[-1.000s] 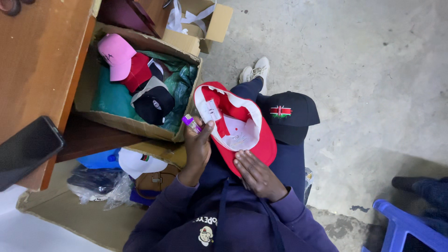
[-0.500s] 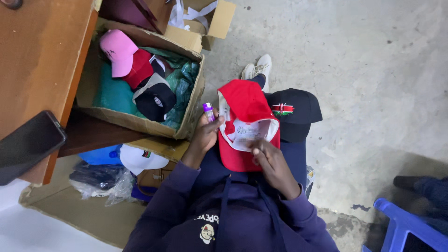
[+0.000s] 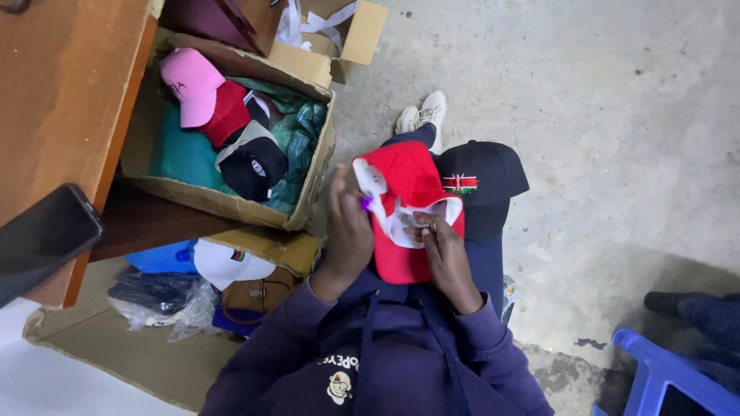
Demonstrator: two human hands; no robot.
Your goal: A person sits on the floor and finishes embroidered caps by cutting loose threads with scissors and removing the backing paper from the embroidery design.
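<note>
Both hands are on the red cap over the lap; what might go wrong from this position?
The black cap lies loosely on the knee beside the red cap; turning the red one may nudge it onto the dirty concrete floor. The left hand also pinches a small purple object, which might slip or mark the white lining. The right hand holds only the inner band.

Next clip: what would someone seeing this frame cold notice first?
The red cap at centre, held over the lap by the left hand and right hand. A black cap with a small flag emblem lies on the knee just right of it. At upper left, an open cardboard box holds more caps, a pink cap on top.
</note>
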